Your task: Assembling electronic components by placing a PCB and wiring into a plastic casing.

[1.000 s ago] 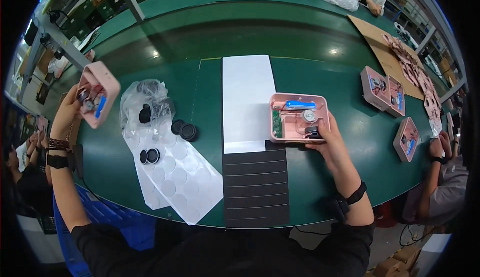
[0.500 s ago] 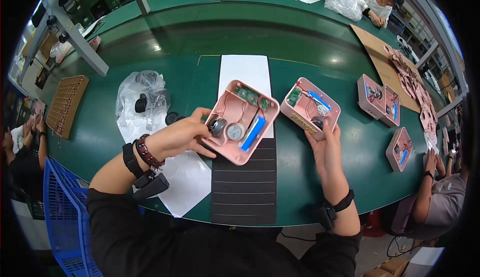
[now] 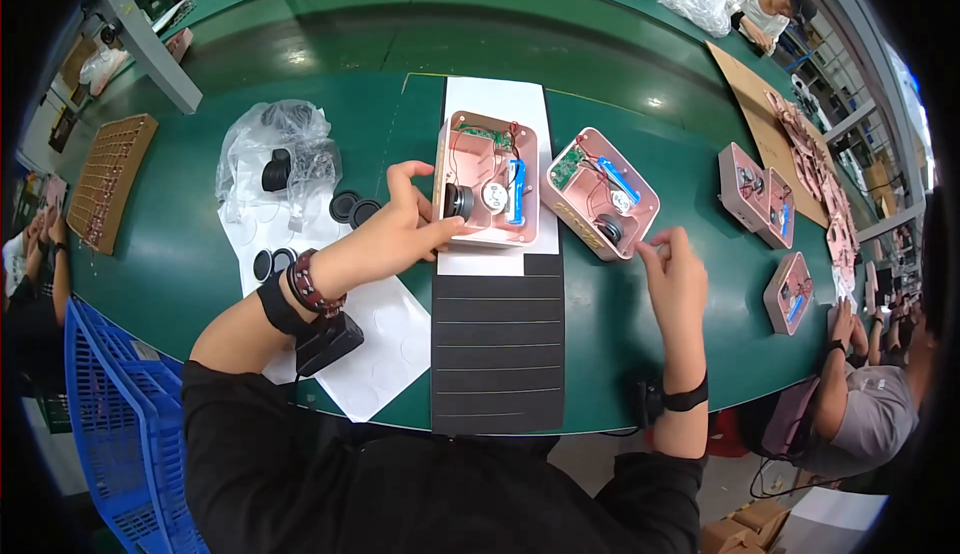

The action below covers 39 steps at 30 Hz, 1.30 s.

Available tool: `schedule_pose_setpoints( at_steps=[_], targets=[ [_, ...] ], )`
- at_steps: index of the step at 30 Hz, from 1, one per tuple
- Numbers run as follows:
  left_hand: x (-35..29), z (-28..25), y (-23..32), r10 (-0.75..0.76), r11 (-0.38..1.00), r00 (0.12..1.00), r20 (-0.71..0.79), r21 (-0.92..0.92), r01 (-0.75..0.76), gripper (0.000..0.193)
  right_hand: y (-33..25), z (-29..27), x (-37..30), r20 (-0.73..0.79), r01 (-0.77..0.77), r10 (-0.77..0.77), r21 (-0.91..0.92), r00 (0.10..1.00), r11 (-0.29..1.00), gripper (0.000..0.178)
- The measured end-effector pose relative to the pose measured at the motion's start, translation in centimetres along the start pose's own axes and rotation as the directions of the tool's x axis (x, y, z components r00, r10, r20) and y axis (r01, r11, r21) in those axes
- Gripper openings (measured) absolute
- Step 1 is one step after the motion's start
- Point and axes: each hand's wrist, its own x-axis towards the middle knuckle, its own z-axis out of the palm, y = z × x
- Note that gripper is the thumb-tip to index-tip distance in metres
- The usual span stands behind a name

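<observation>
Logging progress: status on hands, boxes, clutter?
Left hand on left pink box; right hand at corner of right pink box. Both open-topped. Plastic bag leftward, apart.

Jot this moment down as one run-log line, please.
Left hand: touching left pink case | Right hand: fingertips at near corner of right pink case | Inside each: blue cylinder | Farther left: clear plastic bag

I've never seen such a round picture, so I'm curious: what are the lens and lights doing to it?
In the head view, the near edge of the green table bows and the corners go black; in the same head view, glare spots shine on the far green surface, and a shadow lies on the table, left of and below the right hand.
</observation>
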Motion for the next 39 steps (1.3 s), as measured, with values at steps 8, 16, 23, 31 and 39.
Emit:
schedule_pose_setpoints(
  at_steps=[8, 16, 23, 31, 39],
  targets=[
    [-1.1, 0.0, 0.0, 0.575, 0.613, 0.818, 0.001, 0.661, -0.432, 0.051, -5.1, 4.1, -1.4, -0.039, 0.660, -0.660, 0.107, 0.750, 0.744, 0.020],
    [-2.6, 2.2, -0.9, 0.685, 0.293, 0.580, 0.441, 0.563, -0.773, 0.036, -5.0, 6.2, -0.1, 0.043, 0.585, -0.605, 0.203, 0.795, 0.785, 0.022],
    [-0.9, 2.1, -1.6, 0.623, 0.249, 0.606, 0.495, 0.609, -0.753, 0.032, -4.8, 7.6, 0.7, 0.105, 0.546, -0.569, 0.187, 0.815, 0.817, 0.024],
    [-0.6, 2.7, -3.9, 0.643, 0.068, 0.547, 0.535, 0.672, -0.737, 0.029, -3.5, 8.7, 0.2, -0.040, 0.725, -0.725, 0.004, 0.688, 0.688, 0.021],
    [-0.4, 2.3, -3.8, 0.642, 0.089, 0.559, 0.525, 0.673, -0.735, 0.030, -3.8, 9.2, 2.0, -0.204, 0.831, -0.806, 0.175, 0.555, 0.528, 0.025]
  ],
)
